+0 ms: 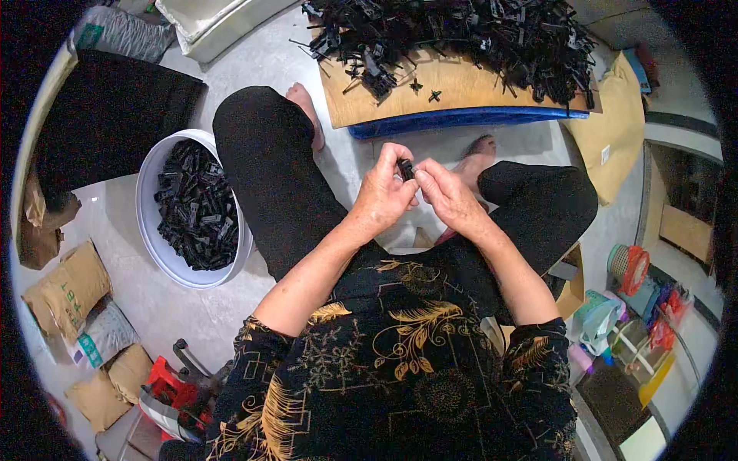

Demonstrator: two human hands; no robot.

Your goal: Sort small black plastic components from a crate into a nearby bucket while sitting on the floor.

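Between my knees, my left hand [381,194] is closed around a small black plastic part [406,169]. My right hand [447,194] meets it there, thumb and fingers pinched at the part's right side. Whether the right fingers grip the part itself or a smaller bit on it is too small to tell. Beyond my hands, a heap of black plastic parts [461,38] with thin stems covers most of a wooden board [338,96]. Two small cross-shaped black pieces [416,85] lie apart near the board's front edge.
A white bucket [146,211] full of black plastic parts [198,203] stands left of my leg. Under the board shows a blue rim [469,121]. Brown paper parcels [69,288] lie at the left, a large tan sack [619,131] at the right. Bags and baskets [603,319] sit lower right.
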